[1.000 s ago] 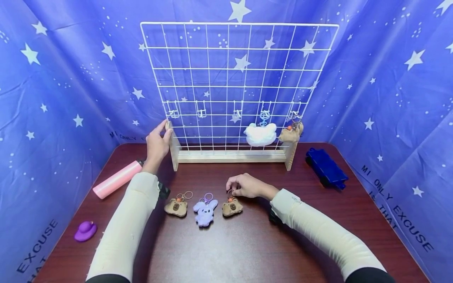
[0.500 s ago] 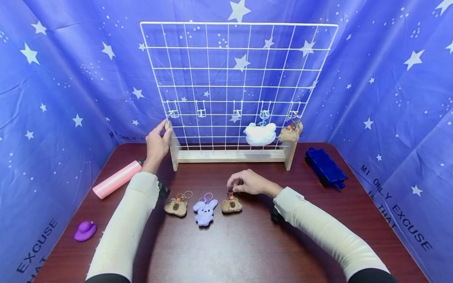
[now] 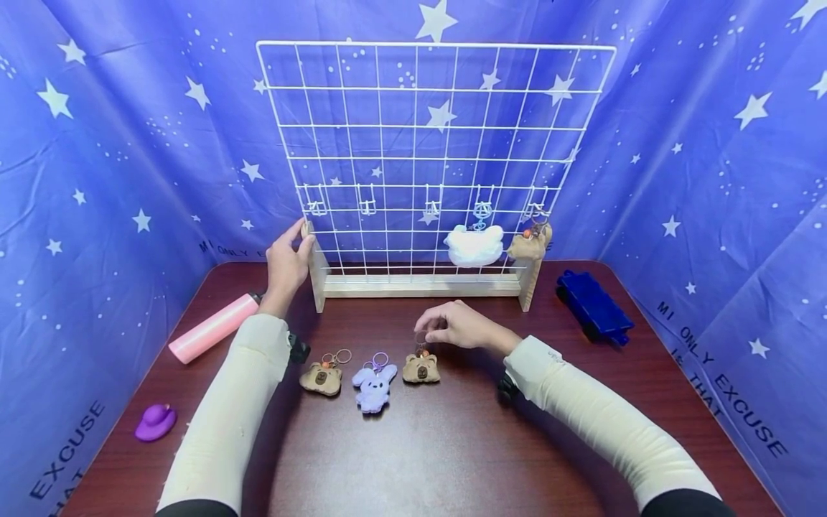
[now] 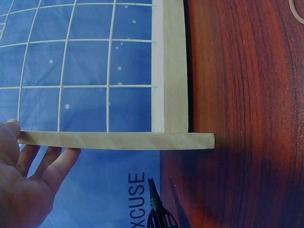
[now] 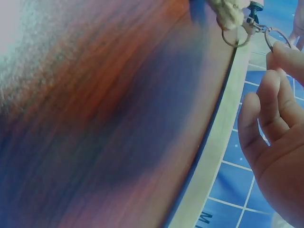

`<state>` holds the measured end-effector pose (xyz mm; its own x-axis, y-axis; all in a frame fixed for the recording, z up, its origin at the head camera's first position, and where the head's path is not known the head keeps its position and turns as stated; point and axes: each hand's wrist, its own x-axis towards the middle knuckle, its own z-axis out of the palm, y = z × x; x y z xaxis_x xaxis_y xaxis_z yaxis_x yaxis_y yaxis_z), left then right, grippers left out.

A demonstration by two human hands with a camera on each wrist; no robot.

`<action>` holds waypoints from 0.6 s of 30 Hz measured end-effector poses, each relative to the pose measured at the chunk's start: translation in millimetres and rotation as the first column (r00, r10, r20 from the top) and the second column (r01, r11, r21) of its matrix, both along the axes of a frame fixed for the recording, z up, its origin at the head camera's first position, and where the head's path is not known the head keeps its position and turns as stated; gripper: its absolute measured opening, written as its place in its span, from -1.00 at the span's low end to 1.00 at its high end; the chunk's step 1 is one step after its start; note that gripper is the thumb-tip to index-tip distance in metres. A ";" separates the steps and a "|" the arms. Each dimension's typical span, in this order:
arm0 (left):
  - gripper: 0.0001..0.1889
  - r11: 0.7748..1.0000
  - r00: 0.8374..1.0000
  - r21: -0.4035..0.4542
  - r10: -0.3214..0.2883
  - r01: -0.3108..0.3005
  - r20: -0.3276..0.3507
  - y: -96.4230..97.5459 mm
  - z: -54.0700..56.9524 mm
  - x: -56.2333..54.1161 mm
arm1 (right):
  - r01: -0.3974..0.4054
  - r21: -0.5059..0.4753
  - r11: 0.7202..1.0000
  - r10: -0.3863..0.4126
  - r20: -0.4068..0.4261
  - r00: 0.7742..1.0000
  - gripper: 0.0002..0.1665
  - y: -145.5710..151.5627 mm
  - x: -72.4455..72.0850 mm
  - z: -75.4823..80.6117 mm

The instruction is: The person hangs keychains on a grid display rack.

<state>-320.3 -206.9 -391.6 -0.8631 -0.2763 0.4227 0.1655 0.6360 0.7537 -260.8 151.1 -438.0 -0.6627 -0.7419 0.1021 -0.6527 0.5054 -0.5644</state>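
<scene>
My left hand (image 3: 287,267) grips the wooden side post (image 4: 118,140) of a white wire grid rack (image 3: 423,286), thumb on one face and fingers on the other. In front of the rack, my right hand (image 3: 460,325) pinches the metal ring (image 5: 278,39) of a brown plush capybara keychain (image 3: 421,370), which hangs below the fingertips. On the table to its left lie a lilac plush rabbit keychain (image 3: 373,390) and another brown plush keychain (image 3: 321,379). A white plush keychain (image 3: 474,245) and a brown one (image 3: 530,246) hang from hooks on the rack's right side.
Several wire hooks (image 3: 367,207) line the grid; those at left and middle are bare. A pink bottle (image 3: 216,327) and a purple hat-shaped object (image 3: 156,422) lie at left. A blue cart-like object (image 3: 594,306) stands at right. Starry blue curtains surround the table.
My right hand has moved slightly up and toward the rack, and the capybara keychain has come along, now hanging more upright. My left hand stays on the post.
</scene>
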 end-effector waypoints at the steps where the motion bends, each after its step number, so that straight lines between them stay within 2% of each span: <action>1: -0.52 1.000 1.000 0.000 0.000 0.000 0.002 0.1 0.1 0.2 | -0.001 -0.004 1.000 0.001 -0.001 1.000 -0.77 0.6 -0.3 1.1; 11: -0.52 1.000 1.000 -0.002 -0.001 0.001 -0.018 2.2 2.0 1.7 | 0.027 -0.033 0.999 -0.027 0.007 1.000 -0.76 6.2 -4.0 16.6; 18: -0.52 1.000 1.000 -0.009 0.008 -0.008 -0.007 1.7 1.8 2.2 | 0.030 -0.021 0.999 -0.031 -0.033 0.999 -0.76 8.1 -10.0 29.6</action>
<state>-318.1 -205.2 -389.8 -0.8577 -0.2795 0.4316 0.1658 0.6442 0.7467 -270.8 159.2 -408.5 -0.6808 -0.7191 0.1392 -0.6559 0.5139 -0.5529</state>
